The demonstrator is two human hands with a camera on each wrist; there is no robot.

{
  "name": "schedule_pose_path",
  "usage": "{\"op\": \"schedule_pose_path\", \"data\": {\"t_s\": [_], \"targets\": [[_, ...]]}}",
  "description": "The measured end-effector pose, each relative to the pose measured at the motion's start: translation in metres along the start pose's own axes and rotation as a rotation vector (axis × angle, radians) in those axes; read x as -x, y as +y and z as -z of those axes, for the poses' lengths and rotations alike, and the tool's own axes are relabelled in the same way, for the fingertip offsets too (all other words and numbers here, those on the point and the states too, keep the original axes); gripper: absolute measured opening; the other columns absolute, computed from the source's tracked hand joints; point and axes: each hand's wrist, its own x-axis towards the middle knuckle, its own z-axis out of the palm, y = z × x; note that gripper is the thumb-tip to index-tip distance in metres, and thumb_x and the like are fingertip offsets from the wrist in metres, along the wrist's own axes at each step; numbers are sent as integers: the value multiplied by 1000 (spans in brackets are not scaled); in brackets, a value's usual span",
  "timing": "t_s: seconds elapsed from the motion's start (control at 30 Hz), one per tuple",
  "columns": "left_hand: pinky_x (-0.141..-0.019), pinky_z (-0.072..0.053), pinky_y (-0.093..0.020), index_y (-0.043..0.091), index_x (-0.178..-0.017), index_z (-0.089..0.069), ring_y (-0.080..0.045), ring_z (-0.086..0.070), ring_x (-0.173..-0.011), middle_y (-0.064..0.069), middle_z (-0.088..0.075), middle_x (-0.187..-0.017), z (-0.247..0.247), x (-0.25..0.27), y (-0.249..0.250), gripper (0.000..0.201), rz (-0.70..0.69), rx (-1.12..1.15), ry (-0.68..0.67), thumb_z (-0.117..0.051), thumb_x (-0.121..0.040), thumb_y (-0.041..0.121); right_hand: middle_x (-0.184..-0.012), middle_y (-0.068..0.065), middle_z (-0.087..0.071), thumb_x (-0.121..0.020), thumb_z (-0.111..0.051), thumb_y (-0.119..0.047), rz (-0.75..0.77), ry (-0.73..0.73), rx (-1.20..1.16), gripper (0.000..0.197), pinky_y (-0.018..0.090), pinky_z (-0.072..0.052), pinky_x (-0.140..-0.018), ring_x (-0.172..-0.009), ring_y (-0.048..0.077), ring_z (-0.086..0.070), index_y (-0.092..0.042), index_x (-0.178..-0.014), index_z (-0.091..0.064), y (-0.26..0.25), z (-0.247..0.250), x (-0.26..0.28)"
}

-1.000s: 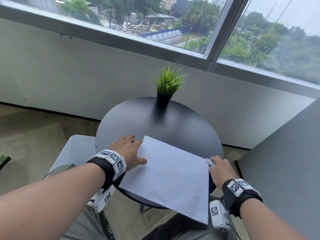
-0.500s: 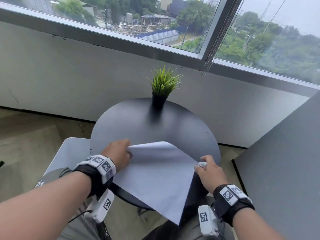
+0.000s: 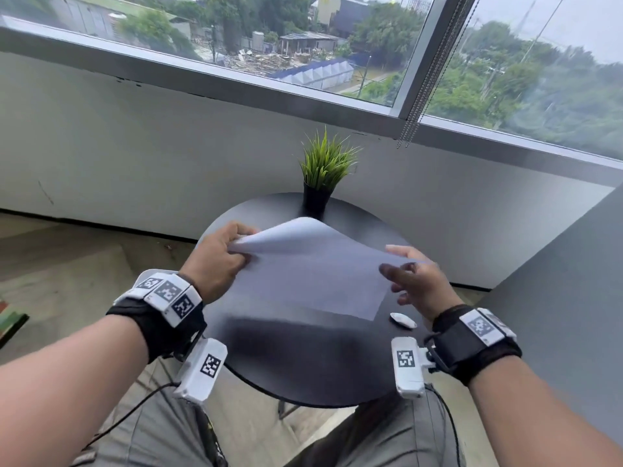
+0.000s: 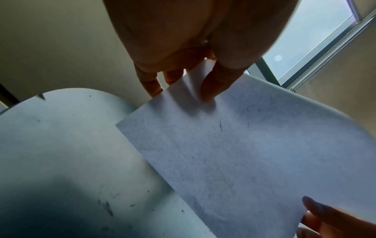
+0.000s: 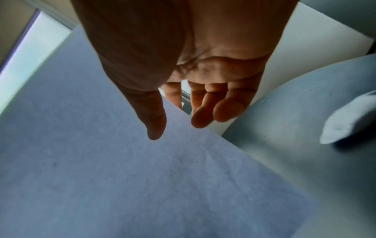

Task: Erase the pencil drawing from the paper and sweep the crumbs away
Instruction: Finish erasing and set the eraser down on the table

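Note:
Both hands hold the white paper (image 3: 310, 271) in the air above the round black table (image 3: 303, 369), its far edge curling up. My left hand (image 3: 237, 251) pinches the sheet's left corner between thumb and fingers (image 4: 207, 90). At the right edge is my right hand (image 3: 394, 261), thumb over the sheet and index finger behind it (image 5: 173, 95), the other fingers loose. The paper (image 4: 244, 153) carries faint grey pencil traces and specks. A small white eraser (image 3: 403, 320) lies on the table by my right wrist, also in the right wrist view (image 5: 350, 119).
Dark crumbs (image 4: 107, 207) lie scattered on the table under the paper's left side. A potted grass plant (image 3: 323, 170) stands at the table's far edge, below the window sill. A grey panel (image 3: 556, 298) rises close on the right. My knees are under the table's near edge.
The paper lay flat on the table a second ago; both hands have lifted it off and raised it. My right hand has let go of the eraser, which now lies on the table.

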Motion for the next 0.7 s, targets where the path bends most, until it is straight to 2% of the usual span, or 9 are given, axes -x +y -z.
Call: {"op": "schedule_pose_path", "data": {"t_s": [0.1,0.17,0.23,0.3,0.4,0.47,0.57,0.63,0.7], "targets": [[-81,-57,-30,27,-109,-63,-12,-69,-85,0,-73,-97,5,-3,11,49,-53,93,15,-63,-81,-13,-75,7,-69,-85,-73,-9,84,7,-80,3,22,-38,-43,-53,13,-50,-8,-86,-69,-18,5,1],[-87,-56,-36,21,-109,-66,-20,-70,-92,-7,-74,-105,9,-6,18,38,-69,195,27,-66,-86,-8,-72,1,-71,-89,-68,-5,157,37,-72,8,21,-40,-43,-50,9,-53,-12,-84,-70,-24,8,3],[-78,-54,-26,15,-102,-67,-13,-69,-81,-3,-75,-94,8,-8,27,21,-90,287,46,-63,-93,-4,-70,-1,-72,-89,-68,-7,207,86,-58,10,20,-42,-43,-50,8,-55,-15,-83,-71,-29,12,7],[-68,-48,-17,18,-94,-71,-4,-67,-72,7,-75,-82,7,-8,36,15,-123,278,74,-63,-96,5,-71,-1,-73,-90,-68,-10,250,120,-48,10,20,-43,-44,-51,8,-55,-17,-85,-71,-34,15,14],[-76,-49,-35,27,-90,-79,-12,-72,-81,6,-78,-89,7,-11,42,15,-145,279,112,-67,-95,19,-75,-1,-75,-91,-68,-14,340,128,-30,9,20,-44,-46,-53,8,-56,-21,-89,-73,-45,15,24],[-76,-53,-32,25,-93,-78,-13,-74,-85,5,-78,-90,4,-12,44,16,-156,292,144,-65,-97,15,-77,0,-75,-92,-68,-16,366,136,-37,9,20,-44,-46,-53,8,-56,-22,-91,-74,-47,13,27],[-62,-49,-13,20,-97,-73,-12,-73,-81,2,-75,-90,-6,-10,30,18,-74,198,92,-61,-99,7,-81,5,-74,-92,-68,-19,252,120,70,8,27,-45,-49,-55,10,-57,-23,-92,-74,-21,6,24],[-62,-49,-17,26,-86,-75,-18,-69,-81,-3,-75,-88,-10,-7,4,20,42,42,5,-65,-96,11,-80,10,-72,-90,-70,-19,85,59,167,4,31,-43,-50,-54,11,-57,-18,-92,-74,5,-1,22],[-69,-50,-27,36,-85,-75,-18,-67,-82,1,-77,-86,-8,-4,-13,10,113,-143,-65,-70,-89,28,-80,11,-69,-91,-68,-14,-23,29,176,4,29,-42,-49,-52,11,-57,-11,-88,-70,18,-3,20]]}}
